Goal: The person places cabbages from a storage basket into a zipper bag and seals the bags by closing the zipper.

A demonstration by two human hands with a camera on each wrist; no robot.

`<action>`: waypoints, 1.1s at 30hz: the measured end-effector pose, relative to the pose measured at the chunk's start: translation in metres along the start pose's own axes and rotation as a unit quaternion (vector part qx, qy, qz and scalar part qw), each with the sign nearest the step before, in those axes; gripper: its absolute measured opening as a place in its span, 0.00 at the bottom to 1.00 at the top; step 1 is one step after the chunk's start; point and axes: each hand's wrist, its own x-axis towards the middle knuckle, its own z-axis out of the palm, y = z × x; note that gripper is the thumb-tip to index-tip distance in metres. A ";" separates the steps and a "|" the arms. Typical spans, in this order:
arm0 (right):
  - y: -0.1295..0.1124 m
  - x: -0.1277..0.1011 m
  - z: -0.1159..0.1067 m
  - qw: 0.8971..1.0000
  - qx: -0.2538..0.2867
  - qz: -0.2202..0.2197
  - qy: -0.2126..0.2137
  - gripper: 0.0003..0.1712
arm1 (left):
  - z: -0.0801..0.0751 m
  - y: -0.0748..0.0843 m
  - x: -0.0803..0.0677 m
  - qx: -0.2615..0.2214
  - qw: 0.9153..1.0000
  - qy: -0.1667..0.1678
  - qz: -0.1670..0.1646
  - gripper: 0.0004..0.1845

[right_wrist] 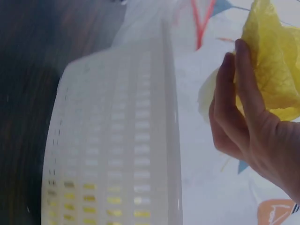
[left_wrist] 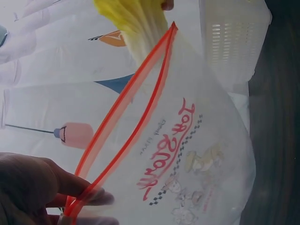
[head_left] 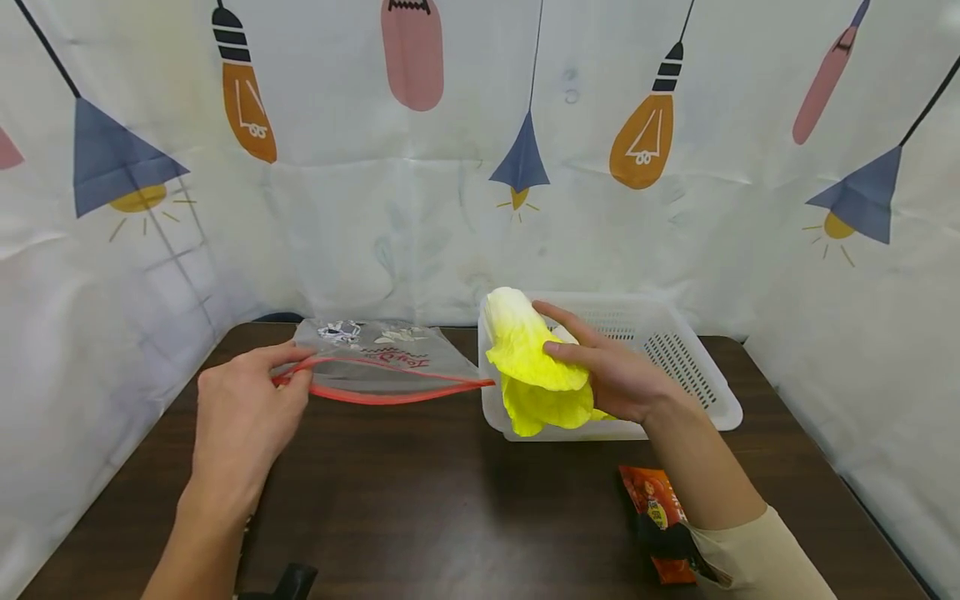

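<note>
My left hand (head_left: pixel 243 408) pinches one end of the zip bag (head_left: pixel 442 358) between thumb and fingers. The bag is see-through with red printed lettering, and its red zip edge (left_wrist: pixel 126 145) gapes apart toward me. In my right hand (head_left: pixel 618 367) is a napa cabbage (head_left: pixel 528 346), white at the stem and bright yellow at the leaves. The right fingers (right_wrist: pixel 246 77) curl along its side. It is held up over the left part of the white basket (head_left: pixel 686 358), stem end up and away from me, just right of the bag's corner.
Through the slots of the basket's wall (right_wrist: pixel 124 117) some yellow shows inside it. An orange-red packet (head_left: pixel 647 492) lies on the dark brown table (head_left: pixel 420 500), partly hidden by the right wrist's black strap. A patterned white curtain (head_left: pixel 360 225) surrounds the table's back and sides.
</note>
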 end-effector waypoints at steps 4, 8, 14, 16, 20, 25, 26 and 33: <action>0.004 -0.005 0.009 0.999 0.022 -0.015 -0.042 0.40 | 0.001 -0.003 0.001 0.007 1.000 -0.026 -0.011 0.16; 0.008 -0.008 0.018 0.996 0.021 -0.028 -0.086 0.43 | 0.004 -0.006 0.003 0.022 0.998 -0.052 -0.017 0.16; 0.017 -0.009 0.033 0.989 0.013 -0.042 -0.144 0.46 | 0.007 -0.011 0.004 0.025 0.996 -0.085 -0.032 0.17; 0.020 -0.009 0.038 0.986 0.017 -0.042 -0.163 0.47 | 0.008 -0.011 0.005 0.026 0.995 -0.089 -0.034 0.17; 0.027 -0.008 0.047 0.981 0.012 -0.043 -0.189 0.47 | 0.009 -0.012 0.006 0.030 0.994 -0.094 -0.038 0.16; 0.034 -0.006 0.055 0.979 -0.013 -0.031 -0.203 0.47 | 0.009 -0.012 0.008 0.033 0.994 -0.097 -0.038 0.17; 0.035 -0.005 0.056 0.978 -0.018 -0.027 -0.206 0.47 | 0.009 -0.012 0.008 0.033 0.994 -0.096 -0.037 0.17; 0.043 0.005 0.064 0.977 -0.045 -0.014 -0.209 0.45 | 0.009 -0.012 0.008 0.032 0.995 -0.090 -0.020 0.19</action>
